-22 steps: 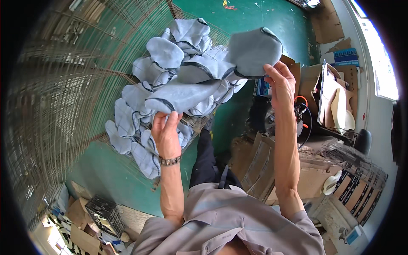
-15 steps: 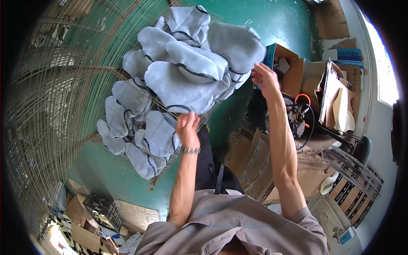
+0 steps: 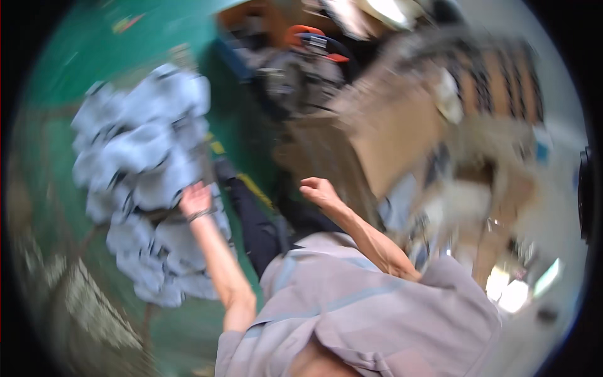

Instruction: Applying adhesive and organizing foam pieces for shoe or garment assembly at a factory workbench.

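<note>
Right now your left hand (image 3: pixel 196 200) is pressed into the heap of grey fabric pieces with dark edging (image 3: pixel 147 182), fingers buried in the cloth, so whether it grips a piece or only rests there cannot be told. Your right hand (image 3: pixel 319 188) hangs empty to the right of the heap, well apart from it, fingers loosely spread. The heap itself lies on the green floor (image 3: pixel 56 88), with stacked cardboard boxes (image 3: pixel 402 132) far off to its right. Judging by how loosely the pieces overlap, a one-handed tug could drag several off together or topple the pile. Heavy motion blur smears everything: edges of single pieces, the dark machine with an orange top (image 3: pixel 308 69) beyond the heap, and the wire mesh at the lower left stay hard to read.
</note>
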`<action>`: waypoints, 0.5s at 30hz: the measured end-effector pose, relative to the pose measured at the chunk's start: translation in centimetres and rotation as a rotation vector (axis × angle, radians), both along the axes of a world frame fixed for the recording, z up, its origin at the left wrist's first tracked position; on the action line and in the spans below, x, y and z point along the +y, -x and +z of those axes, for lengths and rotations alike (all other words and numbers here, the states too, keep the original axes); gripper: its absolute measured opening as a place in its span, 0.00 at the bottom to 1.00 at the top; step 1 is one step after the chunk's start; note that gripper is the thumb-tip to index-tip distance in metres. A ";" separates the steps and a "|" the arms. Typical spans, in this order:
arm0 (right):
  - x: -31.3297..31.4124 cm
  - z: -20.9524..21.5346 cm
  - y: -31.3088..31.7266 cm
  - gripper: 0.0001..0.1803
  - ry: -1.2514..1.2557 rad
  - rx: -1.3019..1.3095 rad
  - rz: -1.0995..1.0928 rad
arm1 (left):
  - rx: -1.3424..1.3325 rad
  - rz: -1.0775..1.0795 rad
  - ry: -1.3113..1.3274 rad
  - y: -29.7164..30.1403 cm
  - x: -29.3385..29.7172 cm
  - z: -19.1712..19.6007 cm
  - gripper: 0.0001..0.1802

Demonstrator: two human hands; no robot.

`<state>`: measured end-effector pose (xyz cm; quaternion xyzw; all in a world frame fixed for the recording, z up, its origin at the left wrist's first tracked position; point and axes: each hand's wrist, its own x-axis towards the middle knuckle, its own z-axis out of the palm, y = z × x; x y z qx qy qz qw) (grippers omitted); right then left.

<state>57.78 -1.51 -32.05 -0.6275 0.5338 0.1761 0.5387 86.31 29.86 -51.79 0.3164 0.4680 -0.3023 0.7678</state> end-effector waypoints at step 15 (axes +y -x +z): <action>-4.6 3.7 42.8 0.15 0.327 0.490 -1.551 | -0.020 -2.272 -1.104 -1.9 1.0 3.1 0.14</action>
